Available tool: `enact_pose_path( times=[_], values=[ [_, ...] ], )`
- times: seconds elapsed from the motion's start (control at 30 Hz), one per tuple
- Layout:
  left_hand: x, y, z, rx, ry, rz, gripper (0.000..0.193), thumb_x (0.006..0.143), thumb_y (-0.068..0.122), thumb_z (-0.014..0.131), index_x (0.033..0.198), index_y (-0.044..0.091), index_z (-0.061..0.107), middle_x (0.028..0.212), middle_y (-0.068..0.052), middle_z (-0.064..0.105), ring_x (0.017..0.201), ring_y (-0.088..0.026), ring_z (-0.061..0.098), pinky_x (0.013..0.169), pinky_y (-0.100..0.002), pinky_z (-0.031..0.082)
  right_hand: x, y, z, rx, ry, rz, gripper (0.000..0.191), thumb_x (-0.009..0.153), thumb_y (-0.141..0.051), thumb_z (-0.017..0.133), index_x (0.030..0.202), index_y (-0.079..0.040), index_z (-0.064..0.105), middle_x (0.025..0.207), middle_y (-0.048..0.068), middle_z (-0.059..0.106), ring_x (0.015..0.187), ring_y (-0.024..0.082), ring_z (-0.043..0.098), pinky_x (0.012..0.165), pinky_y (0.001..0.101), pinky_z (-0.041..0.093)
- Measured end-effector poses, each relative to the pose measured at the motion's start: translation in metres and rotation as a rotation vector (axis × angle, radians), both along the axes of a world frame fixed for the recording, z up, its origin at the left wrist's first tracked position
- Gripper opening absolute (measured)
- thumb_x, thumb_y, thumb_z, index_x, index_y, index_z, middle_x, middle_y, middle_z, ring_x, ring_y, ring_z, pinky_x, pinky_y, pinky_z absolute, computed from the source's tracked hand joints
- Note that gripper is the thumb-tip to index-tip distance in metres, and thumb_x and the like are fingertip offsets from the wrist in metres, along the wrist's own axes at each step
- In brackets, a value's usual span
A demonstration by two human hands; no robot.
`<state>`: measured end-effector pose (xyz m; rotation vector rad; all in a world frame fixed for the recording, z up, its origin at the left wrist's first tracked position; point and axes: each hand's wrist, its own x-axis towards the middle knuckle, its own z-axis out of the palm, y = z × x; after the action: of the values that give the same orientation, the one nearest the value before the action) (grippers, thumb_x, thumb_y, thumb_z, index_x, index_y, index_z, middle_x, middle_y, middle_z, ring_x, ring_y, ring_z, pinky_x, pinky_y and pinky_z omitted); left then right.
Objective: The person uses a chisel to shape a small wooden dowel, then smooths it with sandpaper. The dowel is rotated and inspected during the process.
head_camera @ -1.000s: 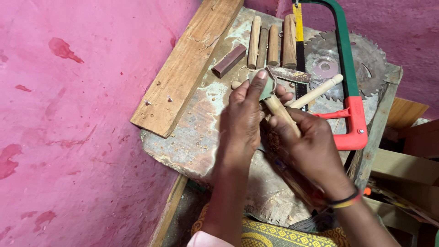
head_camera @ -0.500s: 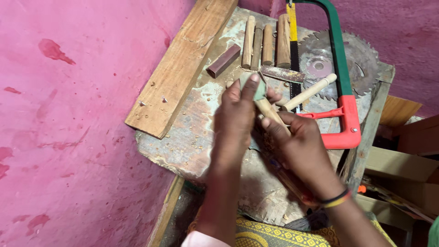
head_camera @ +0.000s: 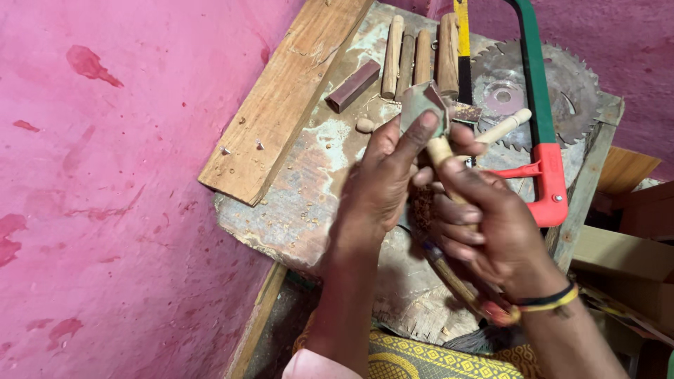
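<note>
My left hand [head_camera: 382, 186] pinches a small grey piece of sandpaper [head_camera: 421, 105] between thumb and fingers, pressed against the top end of a short wooden dowel [head_camera: 440, 149]. My right hand [head_camera: 484, 228] is closed around that dowel, holding it upright over the worn workbench [head_camera: 302, 203]. Both hands meet at the middle of the bench, just below a row of wooden pegs.
Several wooden pegs [head_camera: 418, 56] lie at the bench's far end beside a dark red block [head_camera: 354, 85]. A wooden plank [head_camera: 281, 98] lies along the pink wall [head_camera: 105, 175]. A green and red hacksaw [head_camera: 544, 140], a circular saw blade [head_camera: 533, 91], a pale dowel [head_camera: 502, 130] and a stick-handled tool [head_camera: 453, 277] lie to the right.
Both hands have stayed together on the dowel, with the sandpaper shifting slightly up its tip. The view has drifted a little; nothing on the bench moved.
</note>
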<state>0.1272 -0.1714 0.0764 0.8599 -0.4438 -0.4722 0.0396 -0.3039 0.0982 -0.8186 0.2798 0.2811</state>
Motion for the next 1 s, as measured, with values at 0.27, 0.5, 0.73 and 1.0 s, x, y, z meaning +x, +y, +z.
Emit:
enact_pose_path(
  times=[0.27,0.5,0.73,1.0],
  values=[
    [-0.004,-0.016,0.007,0.126,0.159,0.192,0.049,0.105,0.046,0.052,0.119,0.001,0.063,0.094,-0.014,0.077,0.086,-0.022,0.077,0.068,-0.029,0.062,0.001,0.002,-0.006,-0.702,-0.412,-0.094,0.032,0.108,-0.028,0.057,0.111,0.003,0.068,0.067,-0.008,0.052,0.055,0.001,0.042,0.045,0.0207,0.038],
    [-0.005,0.000,0.011,-0.411,0.185,-0.161,0.044,0.106,0.047,0.061,0.124,0.006,0.064,0.105,-0.010,0.075,0.101,-0.020,0.075,0.059,-0.018,0.050,-0.003,-0.007,0.000,0.641,0.003,0.236,0.041,0.107,-0.035,0.053,0.117,0.004,0.064,0.060,-0.004,0.042,0.041,0.005,0.034,0.033,0.0202,0.032],
    [-0.006,-0.015,0.009,0.519,0.093,0.329,0.049,0.098,0.052,0.055,0.111,0.009,0.074,0.095,-0.005,0.082,0.082,-0.015,0.076,0.076,-0.026,0.061,-0.001,0.001,0.001,-1.339,-0.428,-0.265,0.032,0.105,-0.028,0.058,0.119,-0.002,0.070,0.068,-0.010,0.060,0.055,0.000,0.045,0.046,0.0241,0.040],
    [0.012,-0.001,-0.014,0.265,0.395,0.339,0.041,0.100,0.038,0.059,0.131,0.012,0.061,0.123,-0.010,0.065,0.117,-0.018,0.059,0.103,-0.047,0.041,0.005,-0.001,0.003,-0.322,-0.070,-0.160,0.038,0.105,-0.031,0.055,0.104,0.005,0.069,0.056,-0.004,0.043,0.041,0.007,0.034,0.039,0.0264,0.035]
  ],
)
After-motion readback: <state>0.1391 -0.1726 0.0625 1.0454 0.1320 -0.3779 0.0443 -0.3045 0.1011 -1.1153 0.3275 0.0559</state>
